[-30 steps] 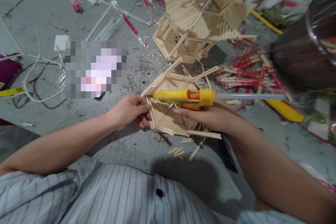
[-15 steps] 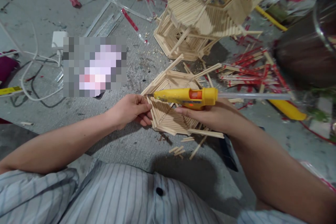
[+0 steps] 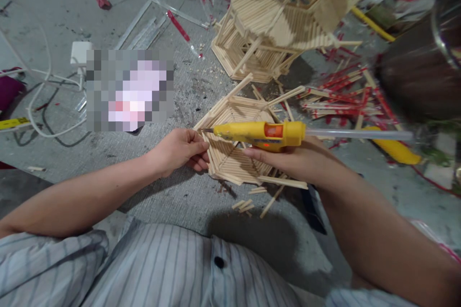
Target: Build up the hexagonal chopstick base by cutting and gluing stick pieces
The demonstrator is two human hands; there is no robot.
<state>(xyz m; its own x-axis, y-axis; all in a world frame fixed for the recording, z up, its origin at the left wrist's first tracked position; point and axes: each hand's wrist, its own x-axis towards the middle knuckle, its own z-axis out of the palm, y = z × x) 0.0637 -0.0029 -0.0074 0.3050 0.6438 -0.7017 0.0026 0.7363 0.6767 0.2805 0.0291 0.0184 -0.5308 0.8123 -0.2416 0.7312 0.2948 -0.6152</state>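
My right hand [image 3: 288,158] is closed round the handle of a yellow hot glue gun [image 3: 252,135], which lies level above a web-like wooden stick frame [image 3: 248,170]. A clear glue stick [image 3: 356,134] juts from the back of the gun. Its nozzle [image 3: 206,130] points left, at the frame's left corner, close to my left fingertips. My left hand [image 3: 183,151] pinches that left corner of the frame, with the fingers closed along its edge. The gun covers part of the frame's middle. Stick posts slant up from several corners of the frame.
A taller stick structure [image 3: 259,24] stands behind. Red-and-white wrapped sticks [image 3: 338,91] lie at right, near a dark round container [image 3: 414,57]. Loose stick pieces [image 3: 247,206] lie in front. At left are a blurred-out patch [image 3: 137,91] and a white charger [image 3: 81,53] with cables.
The glue gun and my right hand have shifted slightly to the right, drawing the nozzle back a little from the corner. My left hand stays at the frame's corner.
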